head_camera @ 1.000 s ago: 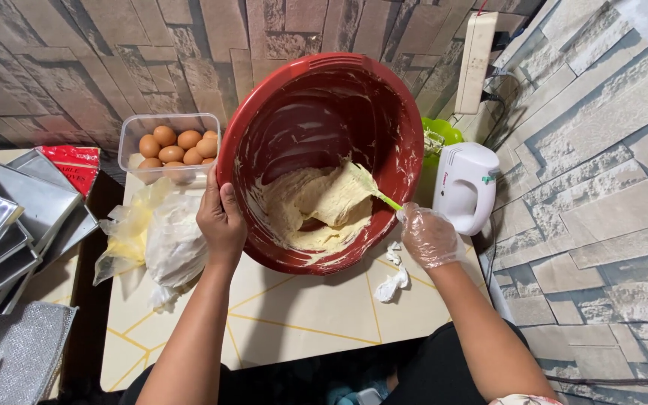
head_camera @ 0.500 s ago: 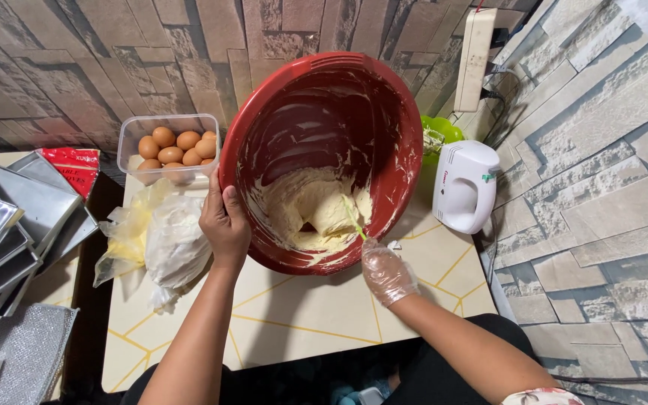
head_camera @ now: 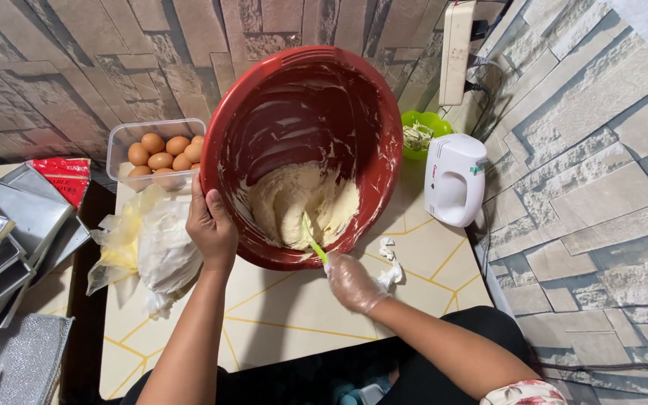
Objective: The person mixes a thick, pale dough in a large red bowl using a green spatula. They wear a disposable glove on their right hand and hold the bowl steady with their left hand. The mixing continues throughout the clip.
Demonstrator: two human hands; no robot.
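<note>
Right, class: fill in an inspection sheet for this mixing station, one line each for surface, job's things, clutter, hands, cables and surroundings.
Surface: cream table with yellow lines, a few batter smears.
Job's things: red bowl tilted toward the person, pale batter at its low side; green spatula in the batter.
Clutter: box of eggs, plastic bags, white mixer, green bowl, metal trays, crumpled wrap.
Hands: left hand bare, gripping the bowl rim; right hand gloved, holding the spatula.
Cables: dark cable by the wall socket strip.
Surroundings: stone-pattern walls.
</note>
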